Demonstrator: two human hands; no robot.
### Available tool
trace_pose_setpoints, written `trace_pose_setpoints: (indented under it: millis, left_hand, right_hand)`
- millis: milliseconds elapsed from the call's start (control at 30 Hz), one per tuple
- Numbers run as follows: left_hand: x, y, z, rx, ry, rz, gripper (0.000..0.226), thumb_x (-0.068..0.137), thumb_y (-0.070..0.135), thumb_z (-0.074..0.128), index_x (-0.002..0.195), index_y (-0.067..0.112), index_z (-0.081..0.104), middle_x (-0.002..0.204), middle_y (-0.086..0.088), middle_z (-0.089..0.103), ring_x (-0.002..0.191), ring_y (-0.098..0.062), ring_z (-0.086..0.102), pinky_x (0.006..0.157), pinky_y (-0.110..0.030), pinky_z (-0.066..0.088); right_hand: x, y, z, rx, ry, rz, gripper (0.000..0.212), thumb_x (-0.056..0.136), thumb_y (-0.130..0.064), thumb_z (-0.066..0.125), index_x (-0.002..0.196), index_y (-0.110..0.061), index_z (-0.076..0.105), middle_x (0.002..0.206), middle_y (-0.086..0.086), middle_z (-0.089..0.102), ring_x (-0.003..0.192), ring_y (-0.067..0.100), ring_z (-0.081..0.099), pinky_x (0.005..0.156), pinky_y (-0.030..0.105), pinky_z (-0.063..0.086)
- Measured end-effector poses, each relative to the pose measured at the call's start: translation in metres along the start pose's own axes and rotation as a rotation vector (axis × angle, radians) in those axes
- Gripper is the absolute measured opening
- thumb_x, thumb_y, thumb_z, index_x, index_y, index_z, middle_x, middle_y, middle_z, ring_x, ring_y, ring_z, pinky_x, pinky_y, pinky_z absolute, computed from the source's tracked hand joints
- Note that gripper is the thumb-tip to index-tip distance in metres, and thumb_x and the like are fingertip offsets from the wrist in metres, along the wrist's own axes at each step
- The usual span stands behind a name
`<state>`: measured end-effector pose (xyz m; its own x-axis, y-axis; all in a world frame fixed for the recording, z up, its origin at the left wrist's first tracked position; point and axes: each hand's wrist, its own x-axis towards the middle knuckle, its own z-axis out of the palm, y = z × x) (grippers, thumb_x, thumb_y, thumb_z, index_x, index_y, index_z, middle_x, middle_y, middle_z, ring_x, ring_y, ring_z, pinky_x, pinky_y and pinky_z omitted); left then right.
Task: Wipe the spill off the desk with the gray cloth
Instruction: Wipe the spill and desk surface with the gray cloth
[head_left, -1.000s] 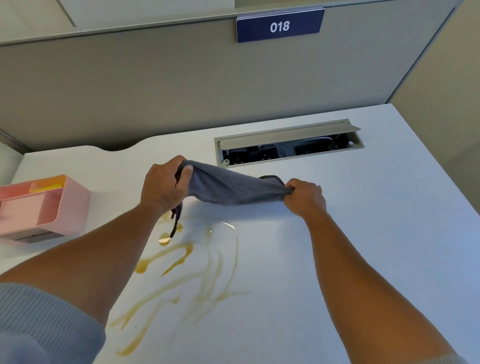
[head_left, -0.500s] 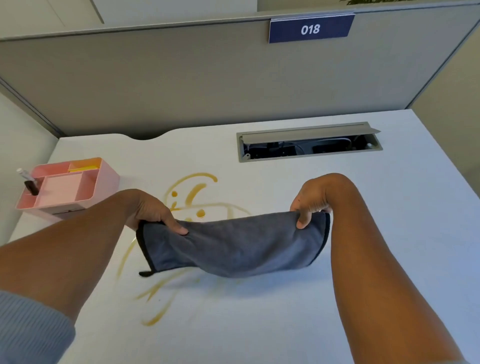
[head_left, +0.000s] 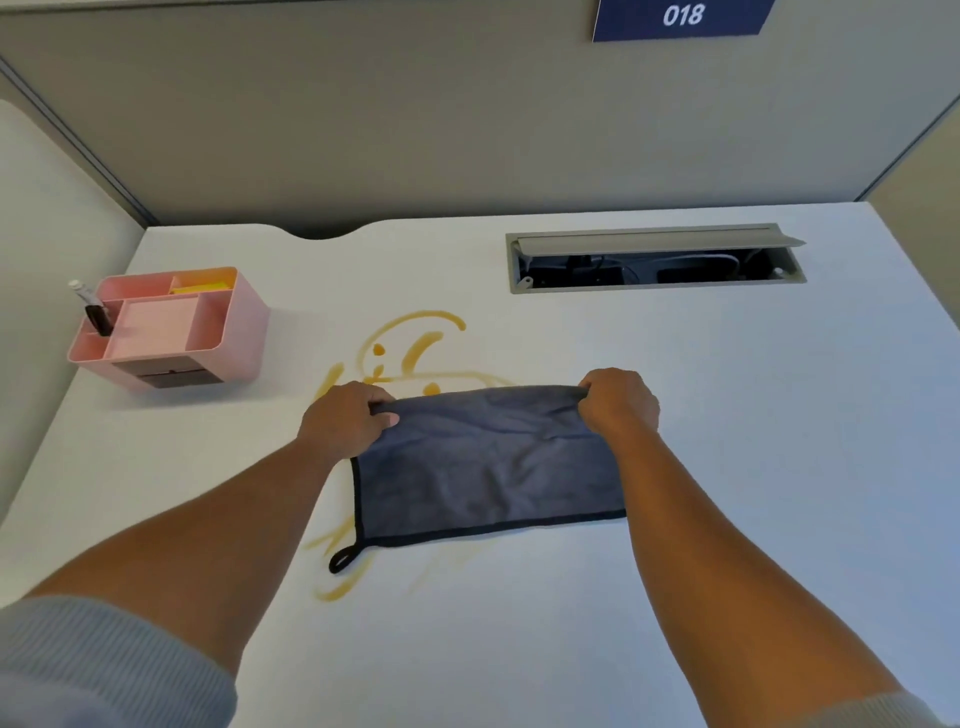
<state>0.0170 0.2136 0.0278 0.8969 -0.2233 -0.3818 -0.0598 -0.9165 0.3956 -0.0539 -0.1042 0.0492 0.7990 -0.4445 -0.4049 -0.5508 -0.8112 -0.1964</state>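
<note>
The gray cloth (head_left: 488, 465), dark-edged with a small loop at its near left corner, lies spread flat on the white desk (head_left: 753, 441), covering the middle of the spill. My left hand (head_left: 345, 418) pinches its far left corner and my right hand (head_left: 618, 402) pinches its far right corner. The amber spill (head_left: 415, 345) shows as streaks and drops beyond the cloth, and thinner smears (head_left: 337, 587) show at the cloth's near left. The part under the cloth is hidden.
A pink desk organizer (head_left: 166, 327) with a marker stands at the far left. An open cable tray (head_left: 654, 260) is set into the desk at the far right. Gray partition walls (head_left: 415, 114) close off the back and sides.
The cloth went from bunched and held in the air over the spill to stretched out and laid flat on the desk. Both hands came down with it, still gripping the corners.
</note>
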Motion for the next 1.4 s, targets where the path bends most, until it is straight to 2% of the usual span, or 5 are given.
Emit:
trace_pose_setpoints:
  millis: [167,267,600,833,1400]
  left_hand:
    - [-0.006,0.01,0.016,0.141,0.286,-0.009,0.022,0.094,0.026,0.06,0.113,0.034,0.066,0.112,0.008,0.064,0.104,-0.019,0.057,0.086,-0.035,0.04]
    - [-0.014,0.02,0.027,0.101,0.398,0.043,0.027,0.094,0.026,0.059,0.121,0.03,0.06,0.121,0.004,0.061,0.113,-0.022,0.054,0.095,-0.039,0.043]
    - [-0.033,0.057,0.108,-0.105,0.312,0.079,0.053,0.099,0.037,0.05,0.147,0.02,0.037,0.152,-0.001,0.042,0.142,-0.021,0.034,0.119,-0.044,0.027]
    - [-0.028,0.069,0.145,0.034,0.3,-0.024,0.074,0.096,0.059,0.035,0.156,0.02,0.019,0.166,-0.005,0.011,0.153,-0.024,0.0,0.123,-0.051,-0.002]
    - [0.014,0.051,0.139,0.153,0.362,0.047,0.069,0.099,0.057,0.019,0.158,0.02,0.013,0.166,-0.003,0.007,0.153,-0.021,-0.002,0.122,-0.052,0.0]
  right_hand:
    - [-0.003,0.001,0.019,0.105,0.213,-0.035,0.044,0.086,0.0,0.051,0.125,-0.015,0.063,0.121,0.009,0.064,0.116,0.028,0.056,0.112,0.045,0.035]
    - [-0.01,-0.002,0.031,0.164,0.326,-0.065,0.053,0.091,-0.003,0.053,0.143,-0.01,0.047,0.15,0.009,0.045,0.146,0.027,0.03,0.124,0.046,0.013]
    - [-0.03,0.005,0.103,0.081,0.161,-0.198,0.06,0.105,-0.04,0.037,0.157,-0.015,0.022,0.168,0.009,0.0,0.154,0.024,-0.012,0.125,0.044,-0.001]
    - [-0.026,0.006,0.136,-0.021,0.224,-0.162,0.063,0.104,-0.052,0.021,0.158,-0.019,0.022,0.167,0.015,-0.002,0.154,0.03,-0.007,0.124,0.049,-0.002]
    - [0.005,-0.046,0.15,-0.078,0.304,-0.109,0.077,0.096,-0.061,0.011,0.158,-0.017,0.018,0.166,0.02,-0.004,0.153,0.033,-0.01,0.122,0.056,-0.002]
